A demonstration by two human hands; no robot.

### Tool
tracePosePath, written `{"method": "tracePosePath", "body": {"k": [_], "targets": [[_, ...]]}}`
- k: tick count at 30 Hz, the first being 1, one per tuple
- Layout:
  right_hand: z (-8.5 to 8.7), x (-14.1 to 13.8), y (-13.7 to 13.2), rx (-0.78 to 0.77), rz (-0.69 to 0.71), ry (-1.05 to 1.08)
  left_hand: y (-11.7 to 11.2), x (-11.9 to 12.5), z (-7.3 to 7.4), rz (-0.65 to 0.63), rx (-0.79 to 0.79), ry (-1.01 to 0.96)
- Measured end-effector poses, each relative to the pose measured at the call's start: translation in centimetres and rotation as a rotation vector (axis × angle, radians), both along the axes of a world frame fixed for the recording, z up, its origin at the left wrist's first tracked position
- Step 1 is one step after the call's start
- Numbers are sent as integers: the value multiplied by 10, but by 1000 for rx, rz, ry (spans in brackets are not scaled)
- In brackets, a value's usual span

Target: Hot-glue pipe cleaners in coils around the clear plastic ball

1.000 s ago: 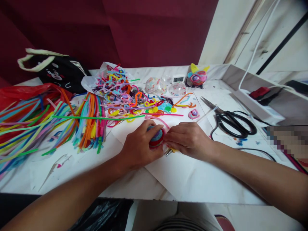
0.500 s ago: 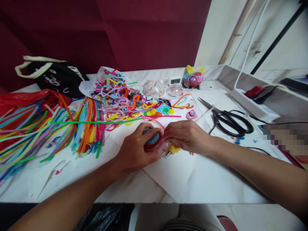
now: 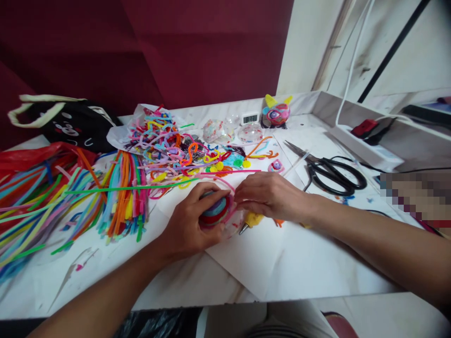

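In the head view, my left hand [image 3: 192,223] curved its fingers around the coiled red-and-blue ball [image 3: 215,213] over the desk [image 3: 169,286], apparently to steady it. My right hand's [image 3: 273,197] fingers nearly met at its edge, beside a pink pipe cleaner [image 3: 231,206]; whether they gripped it, I couldn't tell. The yellow glue gun [image 3: 254,219] lay just below, probably for easy reach.

The marbled table [image 3: 169,287] carries pipe cleaners [image 3: 125,199] left, paper [image 3: 255,265] near, clear domes [image 3: 216,132] far, scissors [image 3: 316,164] right (perhaps on paper).
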State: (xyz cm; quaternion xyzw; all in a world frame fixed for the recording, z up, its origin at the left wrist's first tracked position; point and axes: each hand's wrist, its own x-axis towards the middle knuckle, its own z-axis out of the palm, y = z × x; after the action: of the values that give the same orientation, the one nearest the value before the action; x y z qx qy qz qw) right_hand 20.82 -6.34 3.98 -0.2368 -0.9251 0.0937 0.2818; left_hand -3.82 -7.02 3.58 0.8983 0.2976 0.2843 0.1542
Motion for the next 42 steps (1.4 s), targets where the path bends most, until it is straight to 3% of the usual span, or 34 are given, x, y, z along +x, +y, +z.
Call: {"method": "tracePosePath", "body": {"k": [9,21,29,42], "targets": [[4,2,5,61,54,-30,3,-7,1,-83,-20,-37],[18,3,0,-167,41,-49,-1,-8,9,-114,-72,-11],[23,2,-2,-207,94,-36,-2,-9,12,-133,-101,-16],[30,1,-8,-267,67,-134,1,-11,7,-141,-135,-60]]}}
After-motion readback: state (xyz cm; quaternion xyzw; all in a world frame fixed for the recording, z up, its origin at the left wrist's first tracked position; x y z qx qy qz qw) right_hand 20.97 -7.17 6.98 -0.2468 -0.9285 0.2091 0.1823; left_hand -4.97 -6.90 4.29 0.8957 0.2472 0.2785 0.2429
